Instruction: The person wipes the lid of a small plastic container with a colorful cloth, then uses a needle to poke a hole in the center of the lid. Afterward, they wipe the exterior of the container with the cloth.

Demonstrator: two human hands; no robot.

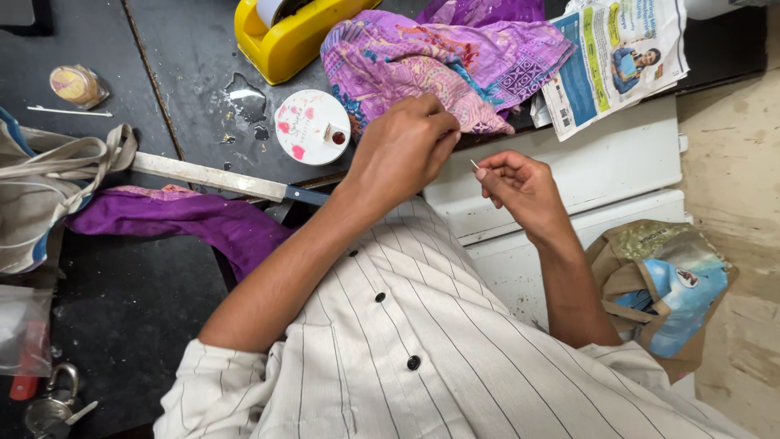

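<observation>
My right hand point(520, 189) pinches a thin needle point(474, 165) between thumb and forefinger, tip pointing up-left. My left hand point(404, 150) is just to its left with fingertips pinched together, as if on a fine thread that is too thin to make out. Both hands hover over the edge of the dark worktable point(187, 73), above my striped white shirt point(422, 349). Directly behind the left hand lies a crumpled purple and pink patterned cloth point(439, 57).
A round white lid with pink marks point(311, 127), a yellow tape dispenser point(284, 36), a long metal ruler point(211, 176), plain purple cloth point(195, 219), a beige cloth bag point(49, 183), a padlock point(53, 398), a newspaper point(617, 57), white drawers point(585, 179), a paper bag point(662, 284).
</observation>
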